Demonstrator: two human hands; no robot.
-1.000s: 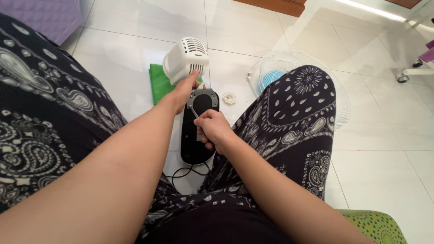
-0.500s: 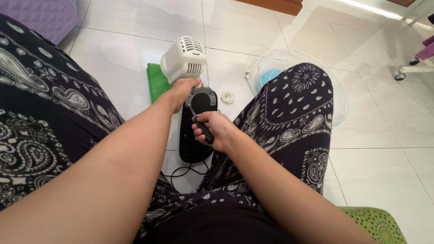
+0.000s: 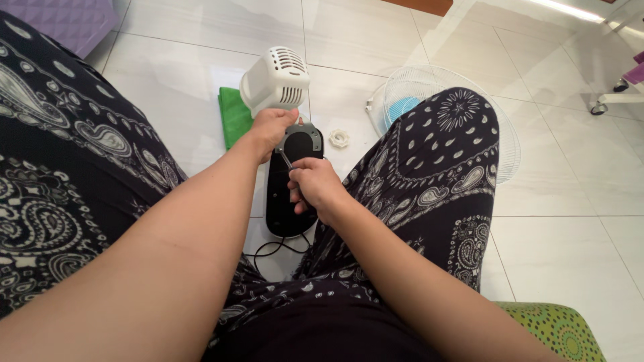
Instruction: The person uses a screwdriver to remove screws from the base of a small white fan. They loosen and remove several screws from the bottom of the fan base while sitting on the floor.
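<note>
A fan's white motor housing stands on a black oval base on the tiled floor between my knees. My left hand grips the neck just under the housing. My right hand is closed on a thin metal tool, apparently a screwdriver, whose tip points up at the neck joint next to my left hand. A black power cord loops out from under the base toward me.
A white wire fan guard with a blue centre lies on the floor behind my right knee. A small white round nut sits beside the base. A green cloth lies under the housing's left side. A purple cushion is far left.
My right hand has slid toward me down the base, and the tool now angles up to the neck. My left hand keeps its grip under the housing.
</note>
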